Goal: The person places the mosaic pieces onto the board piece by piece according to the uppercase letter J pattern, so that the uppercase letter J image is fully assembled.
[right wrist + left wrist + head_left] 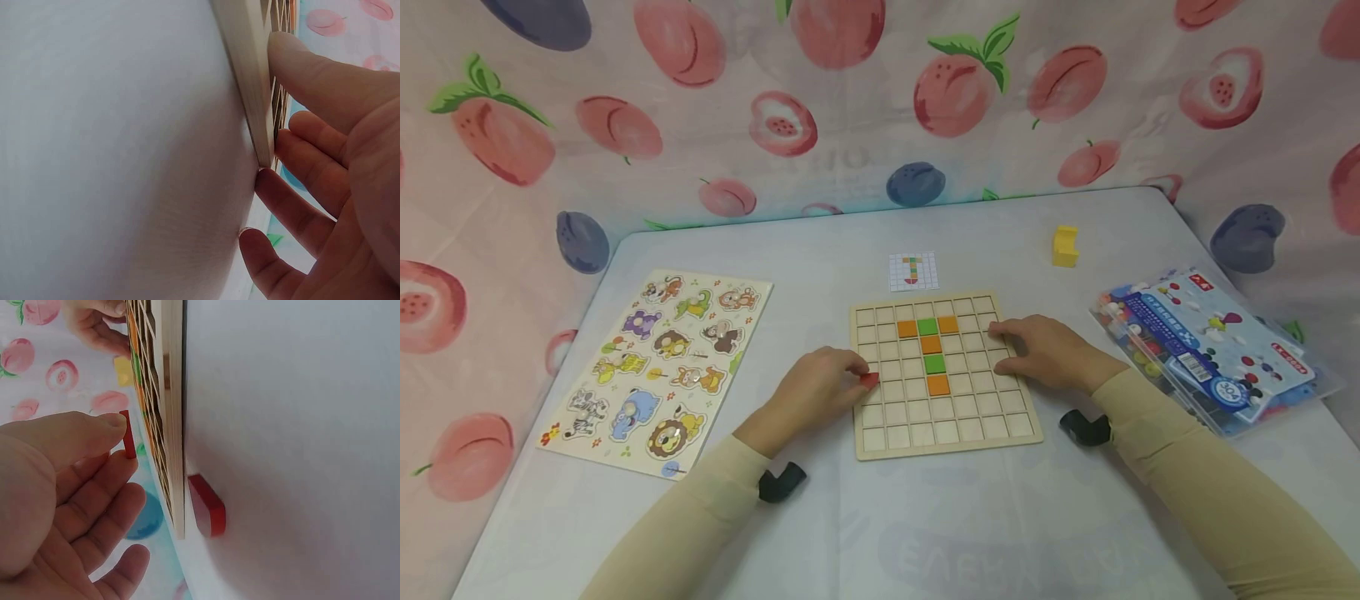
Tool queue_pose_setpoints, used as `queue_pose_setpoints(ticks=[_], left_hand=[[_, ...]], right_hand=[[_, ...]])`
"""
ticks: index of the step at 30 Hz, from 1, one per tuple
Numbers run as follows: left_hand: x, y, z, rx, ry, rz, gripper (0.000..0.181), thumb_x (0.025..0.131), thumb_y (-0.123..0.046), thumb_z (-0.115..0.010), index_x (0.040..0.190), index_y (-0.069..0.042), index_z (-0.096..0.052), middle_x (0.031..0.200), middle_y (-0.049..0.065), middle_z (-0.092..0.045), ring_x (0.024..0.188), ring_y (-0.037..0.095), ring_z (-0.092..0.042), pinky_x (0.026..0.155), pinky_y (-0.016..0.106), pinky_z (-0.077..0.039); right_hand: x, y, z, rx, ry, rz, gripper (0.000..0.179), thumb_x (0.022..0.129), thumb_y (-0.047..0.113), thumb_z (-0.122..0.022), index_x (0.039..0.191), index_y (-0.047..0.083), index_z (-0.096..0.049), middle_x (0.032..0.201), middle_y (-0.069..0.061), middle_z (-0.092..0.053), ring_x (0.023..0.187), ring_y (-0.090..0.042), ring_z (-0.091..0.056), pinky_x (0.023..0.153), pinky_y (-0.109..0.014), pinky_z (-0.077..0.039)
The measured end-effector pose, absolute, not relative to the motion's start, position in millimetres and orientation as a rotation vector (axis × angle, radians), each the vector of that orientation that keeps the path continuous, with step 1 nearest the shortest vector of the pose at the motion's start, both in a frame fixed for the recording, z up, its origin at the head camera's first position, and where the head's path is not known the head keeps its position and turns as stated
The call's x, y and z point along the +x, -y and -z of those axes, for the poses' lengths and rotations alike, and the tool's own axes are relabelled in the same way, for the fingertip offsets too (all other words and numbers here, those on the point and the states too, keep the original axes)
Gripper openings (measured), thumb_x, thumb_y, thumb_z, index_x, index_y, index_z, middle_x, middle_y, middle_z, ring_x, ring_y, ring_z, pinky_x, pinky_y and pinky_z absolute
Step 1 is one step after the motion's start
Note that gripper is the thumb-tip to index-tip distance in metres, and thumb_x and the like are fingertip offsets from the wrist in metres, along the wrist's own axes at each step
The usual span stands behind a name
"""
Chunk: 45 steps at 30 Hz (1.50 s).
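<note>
A wooden grid board (947, 443) lies mid-table, with orange and green square tiles (931, 344) set in a T shape. Over its left edge, my left hand (816, 385) pinches a small red tile (128, 434) between thumb and fingertip. A second red piece (207, 506) lies on the table beside the board in the left wrist view; in the head view it is hidden. At the board's right edge rests my right hand (1048, 352), thumb and fingers spread and touching the rim and squares. Behind the board is a small printed pattern card (895, 275).
An animal peg puzzle board (655, 367) lies on the left. To the right sits a clear plastic case (1221, 350) of colourful pieces with a blue printed sheet. A yellow block (1064, 247) stands at the back right, in front of a fruit-print curtain (850, 108).
</note>
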State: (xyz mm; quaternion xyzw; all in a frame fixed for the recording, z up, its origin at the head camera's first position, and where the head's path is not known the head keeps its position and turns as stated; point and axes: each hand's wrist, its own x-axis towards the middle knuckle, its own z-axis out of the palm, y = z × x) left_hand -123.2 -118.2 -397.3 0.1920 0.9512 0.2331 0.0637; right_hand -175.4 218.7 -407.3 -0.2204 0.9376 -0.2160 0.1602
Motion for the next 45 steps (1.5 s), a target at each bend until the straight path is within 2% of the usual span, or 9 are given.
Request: queue_pose_setpoints(ticks=[10, 17, 26, 45], left_hand=[[-118.6, 106.4, 397.0, 0.625, -2.839, -0.664, 0.016, 0.088, -0.02, -0.077, 0.1, -0.009, -0.077, 0.09, -0.002, -0.072, 0.087, 0.018, -0.062, 0.08, 0.033, -0.051], [-115.1, 98.8, 398.0, 0.681, -2.808, -0.699, 0.015, 0.088, -0.016, -0.076, 0.101, -0.008, -0.076, 0.092, -0.001, -0.072, 0.09, 0.019, -0.063, 0.083, 0.034, -0.052], [-112.6, 90.5, 403.0, 0.802, -2.8, -0.7, 0.016, 0.088, -0.017, -0.077, 0.1, -0.007, -0.075, 0.089, -0.001, -0.072, 0.082, 0.015, -0.062, 0.078, 0.031, -0.052], [-109.2, 69.9, 400.6, 0.834, -2.742, -0.672, 0.013, 0.092, -0.018, -0.072, 0.103, -0.011, -0.075, 0.091, -0.004, -0.072, 0.089, 0.014, -0.064, 0.083, 0.029, -0.051]], right_hand=[[-174.6, -217.5, 406.2, -0.609, -2.671, 0.61, 0.061, 0.092, 0.027, -0.073, 0.142, -0.001, -0.052, 0.14, -0.027, -0.053, 0.132, -0.046, -0.045, 0.11, -0.058, -0.033], [-174.4, -217.5, 406.4, -0.609, -2.671, 0.608, 0.062, 0.092, 0.027, -0.073, 0.143, -0.001, -0.052, 0.14, -0.027, -0.052, 0.132, -0.046, -0.044, 0.11, -0.058, -0.033], [-174.9, -217.5, 407.8, -0.604, -2.67, 0.609, 0.062, 0.092, 0.027, -0.073, 0.143, -0.001, -0.052, 0.141, -0.026, -0.052, 0.133, -0.046, -0.044, 0.11, -0.058, -0.032], [-173.9, -217.7, 405.7, -0.615, -2.673, 0.601, 0.062, 0.093, 0.028, -0.073, 0.143, -0.002, -0.051, 0.14, -0.027, -0.052, 0.131, -0.046, -0.045, 0.11, -0.058, -0.033]])
